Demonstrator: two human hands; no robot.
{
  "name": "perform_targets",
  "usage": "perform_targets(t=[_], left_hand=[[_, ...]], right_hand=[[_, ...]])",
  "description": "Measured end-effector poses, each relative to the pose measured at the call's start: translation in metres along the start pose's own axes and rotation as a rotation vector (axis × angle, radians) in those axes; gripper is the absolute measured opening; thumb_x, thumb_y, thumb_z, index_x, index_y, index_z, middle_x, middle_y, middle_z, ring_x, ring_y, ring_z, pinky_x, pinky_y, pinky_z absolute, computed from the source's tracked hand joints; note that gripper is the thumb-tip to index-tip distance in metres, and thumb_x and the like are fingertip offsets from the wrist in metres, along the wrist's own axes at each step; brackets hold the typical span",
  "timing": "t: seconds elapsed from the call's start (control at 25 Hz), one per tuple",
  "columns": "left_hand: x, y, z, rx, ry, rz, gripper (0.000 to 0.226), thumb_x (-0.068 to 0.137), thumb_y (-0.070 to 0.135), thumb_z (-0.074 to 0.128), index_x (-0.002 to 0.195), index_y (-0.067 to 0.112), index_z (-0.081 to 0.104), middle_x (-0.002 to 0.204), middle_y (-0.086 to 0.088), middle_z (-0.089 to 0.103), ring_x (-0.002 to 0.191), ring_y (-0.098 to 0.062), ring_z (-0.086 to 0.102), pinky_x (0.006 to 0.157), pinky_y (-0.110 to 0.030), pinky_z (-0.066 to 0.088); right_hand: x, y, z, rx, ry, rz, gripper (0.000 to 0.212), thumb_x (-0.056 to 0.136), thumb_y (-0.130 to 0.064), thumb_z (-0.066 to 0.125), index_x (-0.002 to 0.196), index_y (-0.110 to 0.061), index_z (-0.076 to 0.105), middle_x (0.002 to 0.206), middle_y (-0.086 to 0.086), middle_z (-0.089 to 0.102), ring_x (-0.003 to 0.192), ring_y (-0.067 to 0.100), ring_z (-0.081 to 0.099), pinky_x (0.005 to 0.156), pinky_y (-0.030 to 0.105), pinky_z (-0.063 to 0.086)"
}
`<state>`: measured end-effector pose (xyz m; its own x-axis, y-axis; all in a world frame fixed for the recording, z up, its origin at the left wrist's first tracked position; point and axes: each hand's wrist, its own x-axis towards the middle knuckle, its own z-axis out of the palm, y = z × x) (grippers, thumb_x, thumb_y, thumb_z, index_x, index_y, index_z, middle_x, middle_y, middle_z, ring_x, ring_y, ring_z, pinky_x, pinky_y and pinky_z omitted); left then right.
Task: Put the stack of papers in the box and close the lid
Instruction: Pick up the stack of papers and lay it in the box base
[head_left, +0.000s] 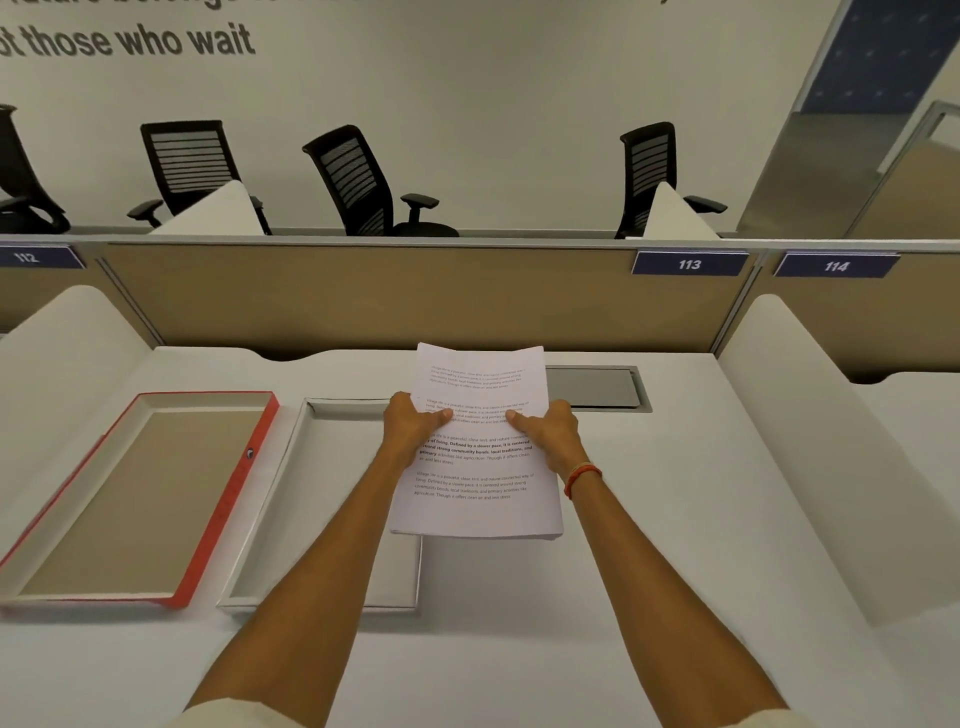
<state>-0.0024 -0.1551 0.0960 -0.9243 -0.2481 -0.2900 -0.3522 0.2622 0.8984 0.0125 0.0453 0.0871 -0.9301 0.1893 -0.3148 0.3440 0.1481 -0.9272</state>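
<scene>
A stack of printed white papers (480, 499) is held above the desk, with my left hand (413, 426) gripping its left edge and my right hand (545, 434) gripping its right edge, thumbs on top. The stack hangs over the right side of a shallow white box (270, 514) that lies open on the desk; my left arm hides part of the box. To the left of the box lies its lid (223, 499), red-edged, turned inside up, with a brown inner face.
A grey cable hatch (597, 387) is set into the desk behind the papers. A tan partition (363, 296) closes the back, white dividers (810, 441) flank both sides. Office chairs stand beyond the partition.
</scene>
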Motion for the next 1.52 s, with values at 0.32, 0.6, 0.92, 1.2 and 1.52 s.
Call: perform_targets(t=[0.32,0.6,0.92,1.2,1.52], left_hand=[[0.032,-0.037,-0.086,0.014,0.017,-0.007,0.05,0.078,0.011,0.078,0.121,0.0,0.057,0.127,-0.018,0.065,0.113,-0.036,0.064,0.093,-0.047,0.055],[0.057,-0.07,-0.135,0.055,0.028,-0.025,0.048,0.079,0.011,0.077,0.121,0.004,0.057,0.127,-0.018,0.064,0.111,-0.036,0.065,0.085,-0.042,0.056],[0.081,-0.1,-0.151,0.08,0.047,-0.073,0.046,0.076,0.008,0.079,0.118,0.0,0.062,0.123,-0.02,0.066,0.108,-0.037,0.065,0.081,-0.036,0.054],[0.092,-0.127,-0.148,0.056,0.025,-0.079,0.042,0.078,0.003,0.076,0.118,-0.002,0.063,0.122,-0.022,0.066,0.107,-0.037,0.066,0.079,-0.032,0.053],[0.098,-0.146,-0.141,0.033,0.016,-0.075,0.04,0.081,0.001,0.072,0.119,-0.003,0.062,0.125,-0.024,0.064,0.109,-0.039,0.064,0.081,-0.038,0.055]], right_hand=[[-0.011,-0.002,0.101,-0.035,-0.006,-0.007,0.034,0.08,-0.025,0.077,0.104,-0.011,0.059,0.116,0.014,0.069,0.098,0.031,0.07,0.077,0.036,0.059],[-0.006,0.004,0.169,-0.092,-0.02,0.052,0.044,0.08,-0.027,0.077,0.112,-0.003,0.059,0.116,0.015,0.069,0.098,0.031,0.07,0.075,0.035,0.059],[0.005,0.019,0.209,-0.155,-0.013,0.091,0.042,0.08,-0.021,0.077,0.113,-0.001,0.06,0.119,0.018,0.067,0.104,0.034,0.067,0.088,0.045,0.057],[0.009,0.04,0.224,-0.186,-0.025,0.155,0.042,0.084,-0.017,0.073,0.118,0.0,0.055,0.123,0.018,0.063,0.109,0.032,0.064,0.087,0.037,0.056],[0.014,0.045,0.227,-0.264,-0.085,0.187,0.041,0.089,-0.014,0.066,0.125,-0.002,0.052,0.128,0.017,0.061,0.112,0.032,0.062,0.082,0.032,0.053]])
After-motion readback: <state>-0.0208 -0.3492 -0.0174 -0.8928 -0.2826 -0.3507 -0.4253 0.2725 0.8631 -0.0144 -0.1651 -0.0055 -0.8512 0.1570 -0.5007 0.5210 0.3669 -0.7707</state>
